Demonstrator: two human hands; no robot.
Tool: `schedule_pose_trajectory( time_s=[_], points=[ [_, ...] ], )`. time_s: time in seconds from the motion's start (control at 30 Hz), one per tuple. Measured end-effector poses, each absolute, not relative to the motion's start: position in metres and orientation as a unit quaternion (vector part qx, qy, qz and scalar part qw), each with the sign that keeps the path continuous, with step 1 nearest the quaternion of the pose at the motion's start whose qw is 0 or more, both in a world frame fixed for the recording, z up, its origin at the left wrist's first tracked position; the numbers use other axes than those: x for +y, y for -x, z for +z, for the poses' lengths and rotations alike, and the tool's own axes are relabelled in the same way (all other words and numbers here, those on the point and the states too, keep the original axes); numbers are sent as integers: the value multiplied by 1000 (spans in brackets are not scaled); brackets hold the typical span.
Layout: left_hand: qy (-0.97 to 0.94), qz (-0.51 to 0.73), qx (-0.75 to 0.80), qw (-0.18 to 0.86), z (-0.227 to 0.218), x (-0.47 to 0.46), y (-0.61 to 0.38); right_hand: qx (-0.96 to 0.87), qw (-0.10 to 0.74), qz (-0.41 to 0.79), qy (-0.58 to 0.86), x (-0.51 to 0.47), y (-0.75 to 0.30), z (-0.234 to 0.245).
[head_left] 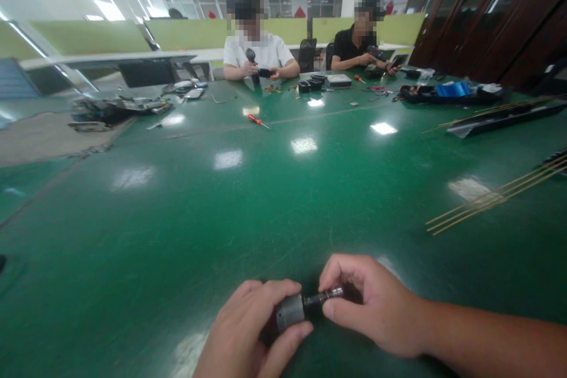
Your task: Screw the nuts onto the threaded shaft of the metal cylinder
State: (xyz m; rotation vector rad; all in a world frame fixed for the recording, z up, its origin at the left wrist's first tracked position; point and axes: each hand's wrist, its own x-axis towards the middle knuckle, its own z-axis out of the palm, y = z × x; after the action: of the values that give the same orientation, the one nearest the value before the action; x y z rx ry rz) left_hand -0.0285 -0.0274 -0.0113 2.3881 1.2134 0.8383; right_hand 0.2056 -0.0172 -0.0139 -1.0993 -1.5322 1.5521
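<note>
Low in the head view, my left hand (pixel 250 322) is closed around a grey metal cylinder (pixel 290 312), with thumb and fingers on opposite sides of it. A narrow black shaft (pixel 313 303) sticks out of the cylinder's right end and finishes in a shiny silver tip (pixel 337 292). My right hand (pixel 374 307) pinches this shaft near its outer end between thumb and fingertips. Both hands are just above the green tabletop (pixel 266 212). Palm and fingers hide the cylinder's left end.
Across the table, two people (pixel 259 50) handle dark tools. An orange screwdriver (pixel 256 120) lies mid-table. Thin yellowish rods (pixel 487 201) and a dark metal channel (pixel 500 118) are at right. Dismantled parts (pixel 119 107) pile up at left; black boxes (pixel 312 84) stand at the back.
</note>
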Motion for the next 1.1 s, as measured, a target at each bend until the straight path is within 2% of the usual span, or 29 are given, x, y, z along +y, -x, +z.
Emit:
schedule_pose_trajectory(
  time_s=[1.1],
  points=[
    [-833,305,428,173,-8,-27,27,-588,337,600,425,-17,-208,-12]
  ],
)
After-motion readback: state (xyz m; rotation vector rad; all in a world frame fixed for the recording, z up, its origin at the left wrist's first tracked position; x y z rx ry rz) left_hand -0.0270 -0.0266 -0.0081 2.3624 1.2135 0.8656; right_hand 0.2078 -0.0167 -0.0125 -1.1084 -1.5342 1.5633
